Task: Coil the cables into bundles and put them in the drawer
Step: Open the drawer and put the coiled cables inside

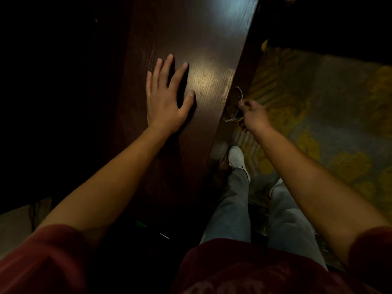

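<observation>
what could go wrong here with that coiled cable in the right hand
The right hand pinches the coiled cable at one spot only, past the edge of the dark wooden top, so the loops could spring loose or drop to the carpet. The dim light hides the drawer, so the bundle might snag going in.

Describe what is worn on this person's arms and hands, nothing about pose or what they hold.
Both forearms are bare. The left hand and right hand wear no gloves; no rings, watch or bracelet can be made out in the dim light. Short dark red sleeves cover the upper arms only: the left sleeve and the right sleeve, the same colour as the shirt front below.
</observation>
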A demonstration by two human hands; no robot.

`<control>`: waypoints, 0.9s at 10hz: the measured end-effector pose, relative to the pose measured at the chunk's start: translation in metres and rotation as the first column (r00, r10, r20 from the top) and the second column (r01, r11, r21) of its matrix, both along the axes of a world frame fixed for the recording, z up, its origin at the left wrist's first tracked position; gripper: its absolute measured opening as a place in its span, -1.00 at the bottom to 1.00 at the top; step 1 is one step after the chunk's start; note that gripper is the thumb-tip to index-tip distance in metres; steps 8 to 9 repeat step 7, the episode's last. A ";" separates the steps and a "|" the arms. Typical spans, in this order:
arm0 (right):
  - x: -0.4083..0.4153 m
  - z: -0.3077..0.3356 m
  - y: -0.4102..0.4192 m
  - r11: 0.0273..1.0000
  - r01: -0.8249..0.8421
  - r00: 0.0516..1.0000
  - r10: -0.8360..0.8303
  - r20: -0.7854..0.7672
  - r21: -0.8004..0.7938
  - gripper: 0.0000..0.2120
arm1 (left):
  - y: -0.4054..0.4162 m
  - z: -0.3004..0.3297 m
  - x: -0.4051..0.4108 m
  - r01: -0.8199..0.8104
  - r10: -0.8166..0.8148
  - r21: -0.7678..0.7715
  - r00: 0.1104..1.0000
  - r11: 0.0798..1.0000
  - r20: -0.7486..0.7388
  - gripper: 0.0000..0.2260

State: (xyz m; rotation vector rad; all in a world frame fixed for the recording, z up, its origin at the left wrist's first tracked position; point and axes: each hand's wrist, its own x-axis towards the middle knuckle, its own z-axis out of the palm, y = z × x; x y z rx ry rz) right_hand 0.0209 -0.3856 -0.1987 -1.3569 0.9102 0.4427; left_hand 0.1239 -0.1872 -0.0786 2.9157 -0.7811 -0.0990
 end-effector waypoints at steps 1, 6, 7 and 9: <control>0.001 -0.001 0.002 1.000 -0.004 1.000 0.004 0.004 0.009 -0.86 | 0.000 0.000 0.001 0.000 0.000 -0.007 1.000 1.000 0.003 -0.47; 0.003 0.002 0.004 0.999 0.021 0.999 -0.019 -0.040 0.043 -0.73 | 0.000 0.004 0.001 0.005 -0.004 0.017 1.000 1.000 -0.025 -0.46; -0.001 0.031 -0.008 0.998 -0.033 0.999 0.032 -0.006 -0.053 -0.79 | -0.004 0.009 0.001 0.017 -0.014 0.059 0.999 0.998 -0.039 -0.45; -0.001 0.031 -0.008 0.998 -0.033 0.999 0.032 -0.006 -0.053 -0.79 | -0.004 0.009 0.001 0.017 -0.014 0.059 0.999 0.998 -0.039 -0.45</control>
